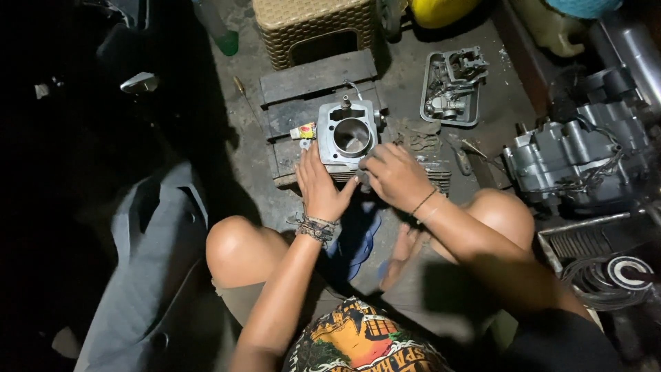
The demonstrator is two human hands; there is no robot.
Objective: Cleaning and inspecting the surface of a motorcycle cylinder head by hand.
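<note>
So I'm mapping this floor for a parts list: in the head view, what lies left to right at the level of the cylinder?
Small tube → engine cylinder → metal tray of parts → engine block.
</note>
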